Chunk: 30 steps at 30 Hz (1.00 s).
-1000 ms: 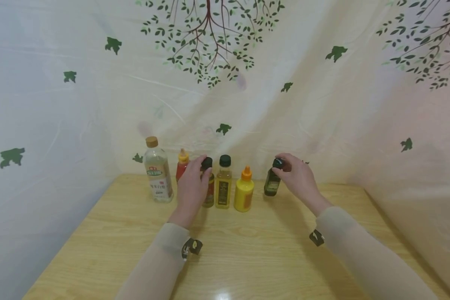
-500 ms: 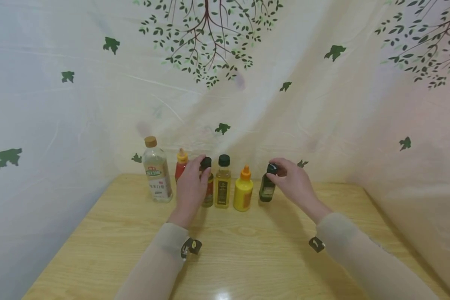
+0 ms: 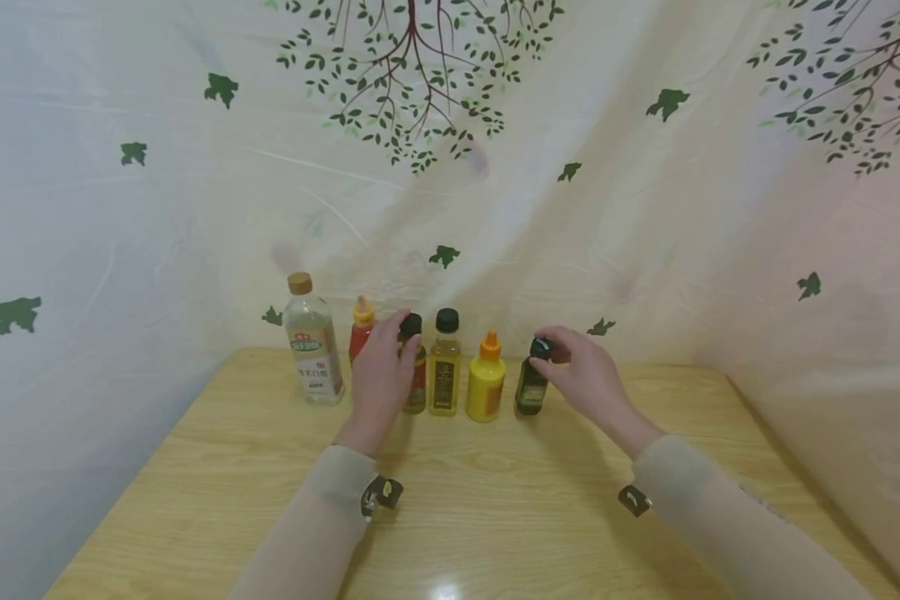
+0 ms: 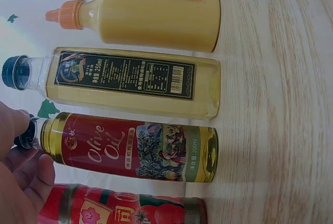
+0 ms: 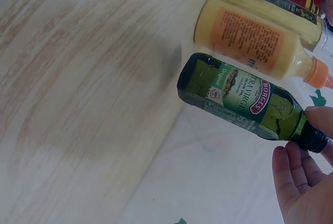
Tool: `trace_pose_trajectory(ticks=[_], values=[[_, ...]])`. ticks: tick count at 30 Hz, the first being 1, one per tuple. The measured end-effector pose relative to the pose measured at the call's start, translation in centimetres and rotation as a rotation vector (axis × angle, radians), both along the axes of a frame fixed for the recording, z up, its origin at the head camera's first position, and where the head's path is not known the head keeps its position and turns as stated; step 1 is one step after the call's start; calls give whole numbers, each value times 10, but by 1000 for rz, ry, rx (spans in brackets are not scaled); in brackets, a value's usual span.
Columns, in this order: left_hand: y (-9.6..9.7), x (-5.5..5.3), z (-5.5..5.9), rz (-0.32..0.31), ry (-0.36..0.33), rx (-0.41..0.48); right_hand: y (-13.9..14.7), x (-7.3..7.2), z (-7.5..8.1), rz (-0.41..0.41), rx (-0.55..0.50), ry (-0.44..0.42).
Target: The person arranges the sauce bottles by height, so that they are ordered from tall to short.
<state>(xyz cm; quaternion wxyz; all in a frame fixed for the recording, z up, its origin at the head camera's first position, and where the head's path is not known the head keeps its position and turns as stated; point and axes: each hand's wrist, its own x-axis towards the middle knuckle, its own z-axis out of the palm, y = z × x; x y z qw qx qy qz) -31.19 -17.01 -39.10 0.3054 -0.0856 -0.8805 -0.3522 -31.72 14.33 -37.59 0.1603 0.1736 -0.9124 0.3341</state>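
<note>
My right hand (image 3: 587, 377) pinches the dark cap of a green olive oil bottle (image 5: 242, 99), upright at the right end of a row of bottles. My left hand (image 3: 378, 371) grips the black cap of another olive oil bottle (image 4: 130, 148), which has a red label and stands on the table. Between the two stand a clear oil bottle (image 4: 130, 82) with a black label and a yellow squeeze bottle (image 3: 486, 387) with an orange nozzle. Left of them is a red squeeze bottle (image 4: 125, 206), partly hidden by my left hand in the head view.
A large clear bottle (image 3: 313, 354) with a brown cap stands at the row's left end. The wooden table (image 3: 487, 508) stretches toward me, and a pale curtain (image 3: 495, 225) with leaf prints hangs behind and at the sides.
My right hand has brought the green olive oil bottle left and toward me, beside the yellow squeeze bottle. The left hand keeps its hold on the red-labelled bottle's cap.
</note>
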Motion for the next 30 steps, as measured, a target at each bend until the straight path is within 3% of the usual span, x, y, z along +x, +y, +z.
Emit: trace_pose_trajectory(ticks=[10,30], values=[[0,0,1,0,-24,8,0,2,-6,13,-4,8],[0,0,0,2,-4,-2,-3,4,-12,6,-1,-11]])
